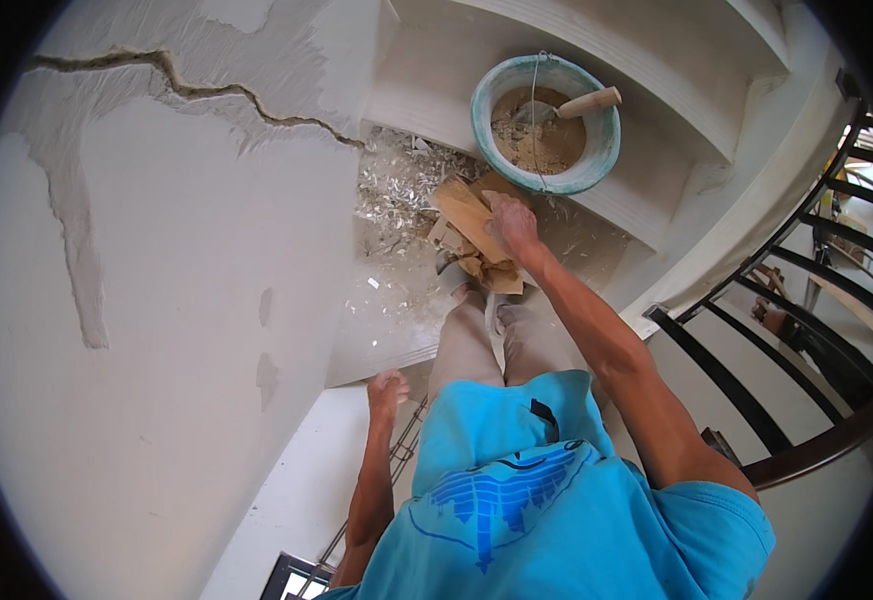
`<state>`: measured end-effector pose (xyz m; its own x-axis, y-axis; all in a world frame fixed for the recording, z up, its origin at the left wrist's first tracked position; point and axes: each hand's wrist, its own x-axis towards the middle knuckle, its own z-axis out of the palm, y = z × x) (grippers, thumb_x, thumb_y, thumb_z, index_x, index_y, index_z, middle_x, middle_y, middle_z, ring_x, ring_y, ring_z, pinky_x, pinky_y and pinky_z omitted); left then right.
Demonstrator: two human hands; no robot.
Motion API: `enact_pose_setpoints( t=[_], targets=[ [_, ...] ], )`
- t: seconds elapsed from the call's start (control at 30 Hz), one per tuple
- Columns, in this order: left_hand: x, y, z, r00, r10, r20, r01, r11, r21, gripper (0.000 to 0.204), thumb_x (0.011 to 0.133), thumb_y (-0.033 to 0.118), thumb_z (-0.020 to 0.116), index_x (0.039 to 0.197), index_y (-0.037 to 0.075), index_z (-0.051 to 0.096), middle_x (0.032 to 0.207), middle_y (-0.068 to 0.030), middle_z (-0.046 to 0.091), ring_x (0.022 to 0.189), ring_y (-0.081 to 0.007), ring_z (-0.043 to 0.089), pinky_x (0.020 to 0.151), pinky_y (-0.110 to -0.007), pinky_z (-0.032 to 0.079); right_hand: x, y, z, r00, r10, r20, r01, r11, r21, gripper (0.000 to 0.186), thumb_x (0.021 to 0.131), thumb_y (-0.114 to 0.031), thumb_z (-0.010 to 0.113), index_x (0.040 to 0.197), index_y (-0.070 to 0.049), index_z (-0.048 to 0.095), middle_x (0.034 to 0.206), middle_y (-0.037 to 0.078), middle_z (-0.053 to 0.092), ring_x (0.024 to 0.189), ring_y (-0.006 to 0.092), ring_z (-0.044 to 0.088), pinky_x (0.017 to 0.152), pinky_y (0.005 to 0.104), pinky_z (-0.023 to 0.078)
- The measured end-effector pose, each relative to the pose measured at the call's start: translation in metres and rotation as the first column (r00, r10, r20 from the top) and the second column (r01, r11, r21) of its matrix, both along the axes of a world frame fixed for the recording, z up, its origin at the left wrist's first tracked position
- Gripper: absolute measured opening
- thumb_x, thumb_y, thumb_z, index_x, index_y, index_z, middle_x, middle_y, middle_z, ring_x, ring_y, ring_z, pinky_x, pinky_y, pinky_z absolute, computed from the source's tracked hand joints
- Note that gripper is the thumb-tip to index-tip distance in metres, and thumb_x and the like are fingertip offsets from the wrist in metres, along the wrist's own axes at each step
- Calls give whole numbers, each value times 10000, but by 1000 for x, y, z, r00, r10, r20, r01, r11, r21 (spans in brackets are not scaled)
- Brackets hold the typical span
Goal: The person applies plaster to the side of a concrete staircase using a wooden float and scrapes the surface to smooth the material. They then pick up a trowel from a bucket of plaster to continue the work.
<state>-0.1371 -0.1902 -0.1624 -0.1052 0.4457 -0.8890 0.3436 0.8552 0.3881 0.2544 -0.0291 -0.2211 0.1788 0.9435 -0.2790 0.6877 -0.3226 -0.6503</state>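
Note:
My right hand (512,225) reaches out over my feet with its fingers closed on a piece of brown cardboard (464,214). More torn, crumpled cardboard (501,277) lies bunched below it, against my shoes. My left hand (387,391) hangs beside the wall, curled into a fist, and nothing shows in it. Just beyond my right hand stands a round bucket (483,140) with a chalky green rim and a thin wire handle. Sandy powder (526,150) fills its bottom, and a trowel with a wooden handle (588,102) leans inside, its blade partly in the powder.
White chips and dust (396,195) are strewn over the step along the wall. A long jagged crack (191,90) crosses the plastered wall (186,250) at left. Curved stair steps (646,60) rise ahead. At right runs a dark-barred railing (756,300).

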Motion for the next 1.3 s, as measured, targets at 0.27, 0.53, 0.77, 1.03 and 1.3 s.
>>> enact_pose_setpoints(
  t=[0.27,0.53,0.77,1.03,1.3],
  targets=[
    [145,101,90,967,-236,-92,233,687,688,593,955,396,450,1371,-23,390,1408,-199,392,1341,-296,325,1106,-392,221,-4,-53,36,246,-628,-738,242,777,-581,456,966,-382,393,1254,-47,504,1191,118,568,1054,241,558,902,363,445],
    [255,118,98,878,-478,8,177,341,923,639,969,483,340,1368,-11,413,1475,-204,296,1402,-320,202,1125,-461,143,-62,-49,83,-155,-392,-907,167,894,-415,385,977,-366,375,1216,-87,492,1186,88,514,1101,230,490,927,347,421],
    [176,143,-12,884,54,464,-146,975,165,772,937,625,261,1421,27,328,1466,-213,298,1366,-374,243,1104,-524,170,-13,-23,236,-5,-101,-995,296,950,-98,695,919,-479,460,1418,-14,331,1383,125,451,1261,251,436,1091,387,287],
    [213,173,101,186,372,909,-271,909,-317,773,947,603,280,1414,-14,273,1383,-202,395,1277,-340,388,1068,-481,309,-55,-44,168,952,284,111,-304,857,416,577,801,-234,603,1356,-151,470,1399,111,440,1323,277,375,1119,434,245],
    [88,154,117,832,-13,554,-145,960,240,525,949,370,493,1280,-35,454,1198,-220,566,1078,-309,578,941,-414,461,95,-56,98,956,-218,196,151,939,310,627,667,-90,680,1273,-102,523,1276,168,526,1194,345,482,1016,429,389]
  ],
)
